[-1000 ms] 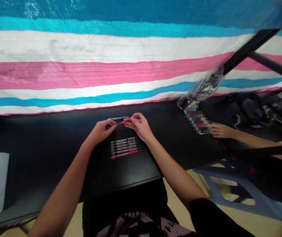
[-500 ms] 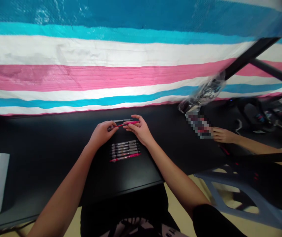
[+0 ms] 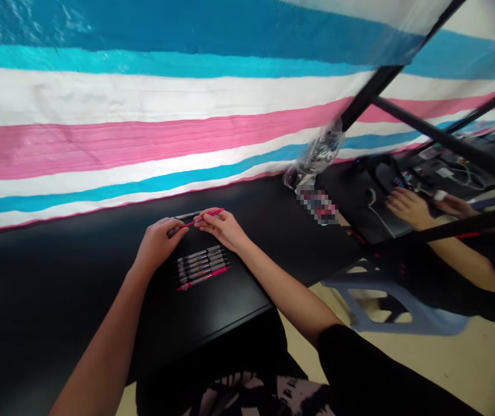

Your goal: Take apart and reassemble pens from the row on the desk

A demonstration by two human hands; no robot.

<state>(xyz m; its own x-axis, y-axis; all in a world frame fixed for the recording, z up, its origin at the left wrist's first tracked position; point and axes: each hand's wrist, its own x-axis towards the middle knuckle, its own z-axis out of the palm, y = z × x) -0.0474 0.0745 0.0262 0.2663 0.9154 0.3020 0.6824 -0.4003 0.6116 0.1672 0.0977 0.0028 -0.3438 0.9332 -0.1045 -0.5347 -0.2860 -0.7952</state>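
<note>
On the matte black tabletop [image 3: 78, 277], a row of slim pens with clear barrels [image 3: 201, 264] lies side by side; the pen at the near edge of the row has a pink barrel, and the others look dark and grey. This row serves as the landmark.

Just beyond the row, both of the person's hands meet. The left hand [image 3: 157, 242] sits at the row's far left corner, fingers curled shut around the end of a thin pink pen part [image 3: 204, 217], with a dark grey pen piece [image 3: 185, 216] lying just behind its fingertips; whether the hand also pinches that grey piece cannot be told. The right hand [image 3: 224, 226] rests just past the row's far right end, thumb and forefinger pinched closed on the other end of the pink pen part, the remaining fingers loosely bent. The pink part runs nearly level between the two hands, above the table and beyond the row.

Well to the right of the row, a crumpled clear plastic bag [image 3: 317, 155] hangs by a slanted black metal bar [image 3: 381, 81]. Farther right again, another person's hand [image 3: 409, 205] lies on a neighbouring dark surface. To the right of the row and nearer the camera, beyond the table's edge, stands a pale blue plastic stool [image 3: 386, 300]. Behind the row hangs a striped woven tarpaulin in blue, white and pink [image 3: 143, 133].
</note>
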